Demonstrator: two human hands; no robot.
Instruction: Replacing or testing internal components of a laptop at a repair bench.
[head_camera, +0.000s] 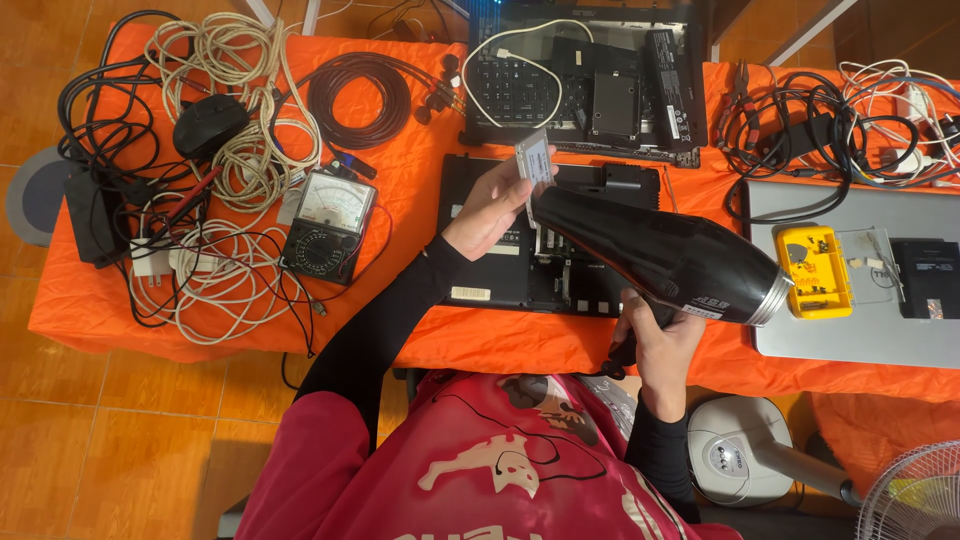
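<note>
The black hair dryer (660, 255) hangs over the opened laptop base (550, 240), its handle gripped in the right hand (660, 345), its nozzle touching a small silver drive (535, 158) pinched in the left hand (495, 205). The base lies on an orange-covered table (420, 200). Left of it sit a multimeter (328, 225) and tangled cables (215, 150); behind it, a stripped keyboard chassis (580, 85). Orange floor tiles (120, 440) show below.
</note>
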